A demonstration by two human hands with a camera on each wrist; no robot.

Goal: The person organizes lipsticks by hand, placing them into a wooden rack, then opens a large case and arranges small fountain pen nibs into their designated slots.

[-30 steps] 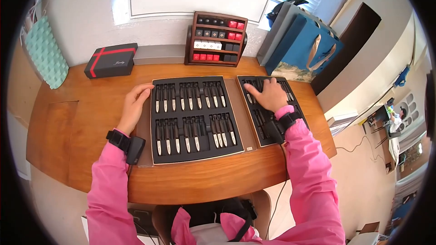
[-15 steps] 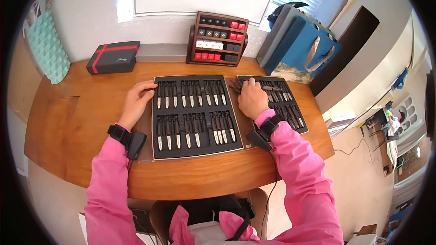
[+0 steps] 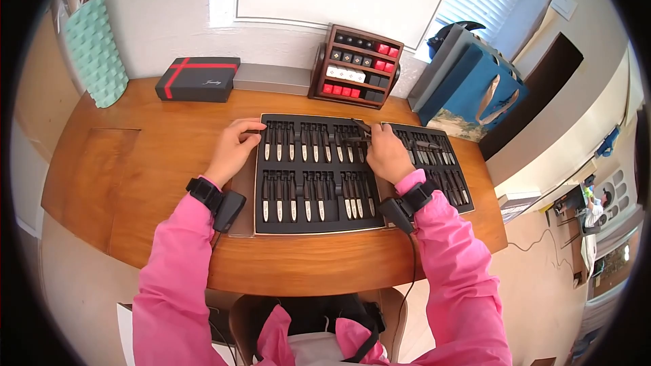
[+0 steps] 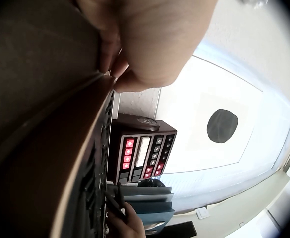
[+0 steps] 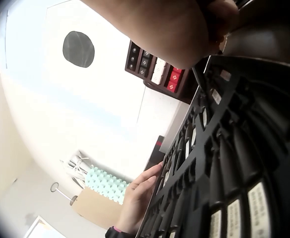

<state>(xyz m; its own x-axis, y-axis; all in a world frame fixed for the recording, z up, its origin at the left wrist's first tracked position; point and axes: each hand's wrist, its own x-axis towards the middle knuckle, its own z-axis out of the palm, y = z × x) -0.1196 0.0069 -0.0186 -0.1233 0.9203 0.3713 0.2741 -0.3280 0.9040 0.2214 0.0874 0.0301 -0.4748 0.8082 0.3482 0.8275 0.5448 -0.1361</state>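
An open book-like case holds two black trays. Dark slender pieces with pale labelled ends stand in rows in the left tray (image 3: 317,166) and the right tray (image 3: 444,163). My left hand (image 3: 234,149) touches the left tray's upper left corner, its fingertips at the rim in the left wrist view. With curled fingers my right hand (image 3: 390,156) grips at least two dark slender pieces (image 3: 361,125), which stick out leftward over the left tray's upper right corner. The palm hides the rest of them. One loose dark piece (image 3: 427,144) lies crosswise on the right tray.
Behind the trays stand a wooden rack (image 3: 356,66) of small red, black and white blocks and a black box with red ribbon (image 3: 199,80). Blue paper bag (image 3: 471,88) at the back right, mint-green textured bag (image 3: 97,51) at the far left. Cables hang from both wrists.
My right hand has gone from spread over the right tray to gripping dark pieces, then moved left to the left tray's upper right corner. The left hand stays at its corner. The head view has shifted.
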